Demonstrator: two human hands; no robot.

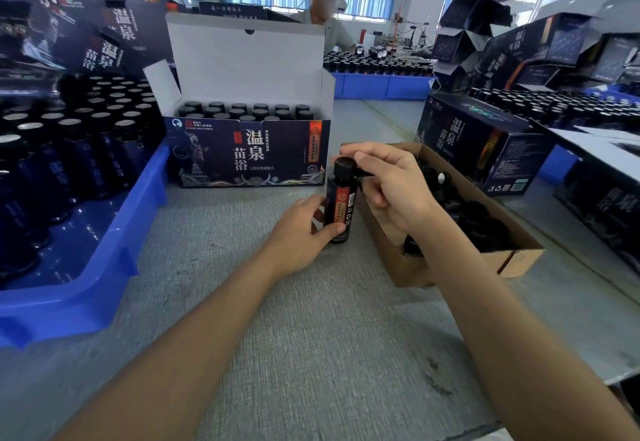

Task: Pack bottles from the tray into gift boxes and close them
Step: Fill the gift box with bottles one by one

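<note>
A dark bottle (341, 198) with a red-and-white label stands upright on the grey table in front of me. My left hand (301, 232) grips its lower body. My right hand (388, 181) pinches the black cap at its top. Behind it stands an open dark-blue gift box (249, 156) with its white lid flap up, holding rows of black-capped bottles. The blue tray (104, 250) at my left is packed with several dark bottles.
A brown cardboard box (415, 267) holding black caps lies right of the bottle. A closed gift box (485, 142) stands beyond it. Stacked gift boxes rise at left and right. Another person sits across the table behind a further blue tray (381, 85) of bottles.
</note>
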